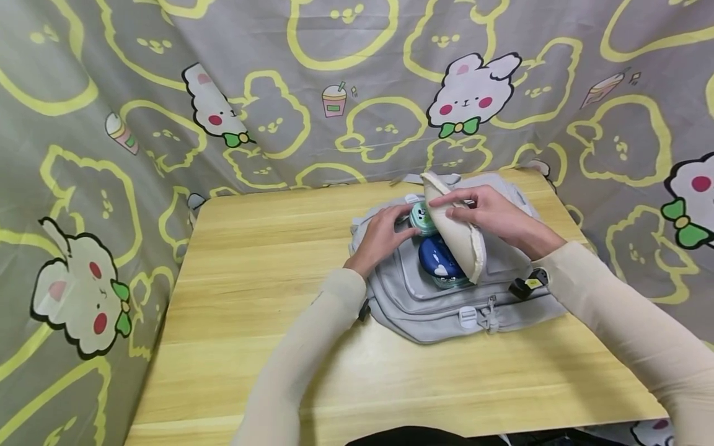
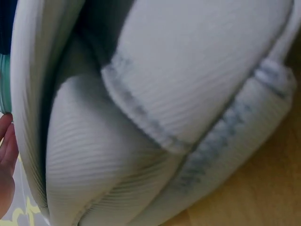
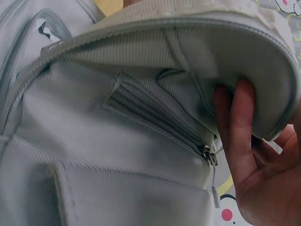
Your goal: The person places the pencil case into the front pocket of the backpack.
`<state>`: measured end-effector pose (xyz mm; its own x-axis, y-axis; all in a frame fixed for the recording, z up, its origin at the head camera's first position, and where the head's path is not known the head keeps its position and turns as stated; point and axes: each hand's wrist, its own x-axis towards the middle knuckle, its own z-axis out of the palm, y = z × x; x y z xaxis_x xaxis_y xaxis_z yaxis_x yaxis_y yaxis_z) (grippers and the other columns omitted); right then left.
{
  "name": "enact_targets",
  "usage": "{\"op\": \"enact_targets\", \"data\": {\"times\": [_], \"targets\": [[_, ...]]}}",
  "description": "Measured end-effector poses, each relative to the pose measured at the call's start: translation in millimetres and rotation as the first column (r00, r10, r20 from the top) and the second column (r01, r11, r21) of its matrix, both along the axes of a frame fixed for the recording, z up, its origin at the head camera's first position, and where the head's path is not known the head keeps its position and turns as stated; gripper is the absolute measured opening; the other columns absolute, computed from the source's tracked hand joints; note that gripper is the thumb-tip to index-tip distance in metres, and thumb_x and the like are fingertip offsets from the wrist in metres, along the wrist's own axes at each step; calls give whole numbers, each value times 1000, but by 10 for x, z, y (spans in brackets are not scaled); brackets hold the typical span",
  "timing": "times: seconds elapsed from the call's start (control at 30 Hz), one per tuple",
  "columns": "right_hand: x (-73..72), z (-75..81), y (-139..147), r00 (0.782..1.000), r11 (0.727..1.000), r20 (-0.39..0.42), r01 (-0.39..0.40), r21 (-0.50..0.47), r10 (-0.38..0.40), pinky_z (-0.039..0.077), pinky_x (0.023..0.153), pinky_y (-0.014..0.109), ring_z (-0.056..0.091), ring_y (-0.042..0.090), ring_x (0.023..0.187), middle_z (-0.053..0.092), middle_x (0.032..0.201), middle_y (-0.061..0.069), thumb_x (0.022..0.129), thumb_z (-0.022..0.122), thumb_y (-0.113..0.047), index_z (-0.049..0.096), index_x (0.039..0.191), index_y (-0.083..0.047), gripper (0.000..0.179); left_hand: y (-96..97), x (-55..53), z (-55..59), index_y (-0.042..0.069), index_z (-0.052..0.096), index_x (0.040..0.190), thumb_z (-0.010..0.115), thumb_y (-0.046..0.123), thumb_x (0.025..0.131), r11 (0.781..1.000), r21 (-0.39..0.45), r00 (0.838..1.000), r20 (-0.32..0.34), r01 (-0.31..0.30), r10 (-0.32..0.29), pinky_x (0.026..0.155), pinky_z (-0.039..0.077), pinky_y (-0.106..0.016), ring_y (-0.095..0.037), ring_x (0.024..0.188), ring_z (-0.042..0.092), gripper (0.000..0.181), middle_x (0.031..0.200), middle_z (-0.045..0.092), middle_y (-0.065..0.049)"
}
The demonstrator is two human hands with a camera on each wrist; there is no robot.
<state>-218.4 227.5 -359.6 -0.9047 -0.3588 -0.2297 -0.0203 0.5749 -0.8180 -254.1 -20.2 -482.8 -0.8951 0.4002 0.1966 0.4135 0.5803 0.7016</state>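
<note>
A grey backpack point(image 1: 401, 260) lies on the table, and my hands are both over it. With thumb and fingers my left hand point(image 1: 382, 238) pinches a round teal item point(image 1: 422, 218) with a small face on it. My right hand point(image 1: 491, 214) grips a cream fabric flap point(image 1: 460, 238), holding it raised. A glossy dark-blue rounded item point(image 1: 437, 257) with a white heart lies partly beneath the flap, with a teal edge below it. In the right wrist view, my fingers point(image 3: 242, 129) press into the grey lining beside an inner zip point(image 3: 155, 117).
The wooden table point(image 1: 245, 279) extends left and in front of the backpack. Patterned grey cloth point(image 1: 385, 80) hangs behind the table and along both sides. A buckle point(image 1: 468, 318) and zip pulls point(image 1: 491, 313) sit on the backpack's near side.
</note>
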Motion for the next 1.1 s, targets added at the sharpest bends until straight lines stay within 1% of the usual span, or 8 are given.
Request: {"op": "enact_targets", "data": {"times": [0.13, 0.3, 0.47, 0.57, 0.67, 0.77, 0.87, 1.1], "targets": [[4, -4, -61, 990, 997, -135, -38, 65, 46, 50, 105, 46, 56, 30, 135, 61, 158, 10, 111, 62, -14, 73, 143, -16, 34, -23, -3, 8, 20, 60, 156, 79, 40, 101, 1000, -31, 1000, 12, 2, -1, 127, 41, -39, -21, 147, 57, 61, 153, 67, 0], [22, -20, -179, 935, 989, -336, -72, 133, 113, 60, 89, 44, 69, 37, 121, 66, 148, 22, 110, 63, -12, 64, 147, -14, 37, -126, -10, 65, 18, 64, 152, 76, 37, 104, 998, -59, 1000, -9, -10, 9, 127, 41, -40, -22, 146, 56, 53, 152, 67, -1], [5, -43, -225, 966, 995, -250, -40, 96, 63, 65, 75, 47, 73, 37, 108, 69, 137, 25, 115, 55, -38, 38, 169, -31, 57, -275, -3, 130, 16, 67, 147, 70, 32, 108, 995, -85, 998, -33, -53, 50, 124, 44, -43, -24, 143, 57, 42, 150, 68, -4], [-49, -67, -246, 974, 995, -225, -11, 97, 33, 64, 70, 45, 69, 34, 93, 71, 127, 20, 116, 47, -48, 44, 167, -31, 54, -377, -9, 176, 15, 69, 143, 68, 29, 108, 991, -111, 996, -54, -79, 74, 123, 45, -44, -26, 142, 58, 38, 148, 69, -5], [-124, -103, -288, 944, 985, -317, -42, 167, 94, 60, 93, 52, 69, 39, 112, 69, 138, 22, 119, 44, -39, 57, 160, -19, 48, -484, -33, 226, 14, 71, 140, 67, 28, 108, 986, -133, 993, -77, -103, 93, 123, 45, -45, -28, 141, 59, 35, 147, 69, -7], [-193, -172, -345, 887, 957, -411, -105, 269, 212, 42, 118, 63, 57, 45, 141, 58, 158, 23, 117, 51, -25, 61, 155, -9, 42, -603, -66, 284, 13, 72, 138, 65, 27, 109, 980, -153, 989, -94, -127, 113, 122, 45, -45, -30, 140, 59, 33, 146, 69, -8], [-238, -254, -402, 849, 924, -430, -160, 348, 308, 29, 127, 68, 41, 49, 154, 48, 164, 29, 113, 62, -23, 62, 152, -6, 43, -717, -93, 344, 13, 72, 138, 64, 27, 109, 974, -173, 986, -101, -149, 133, 123, 44, -45, -32, 141, 58, 33, 147, 69, -9], [-391, -390, -503, 837, 855, -370, -200, 479, 403, 24, 129, 70, 30, 50, 161, 36, 171, 30, 105, 74, -40, 65, 143, -12, 48, -932, -144, 452, 13, 73, 137, 63, 28, 108, 950, -242, 978, -120, -197, 173, 125, 42, -47, -33, 145, 55, 34, 150, 68, -9]]}}
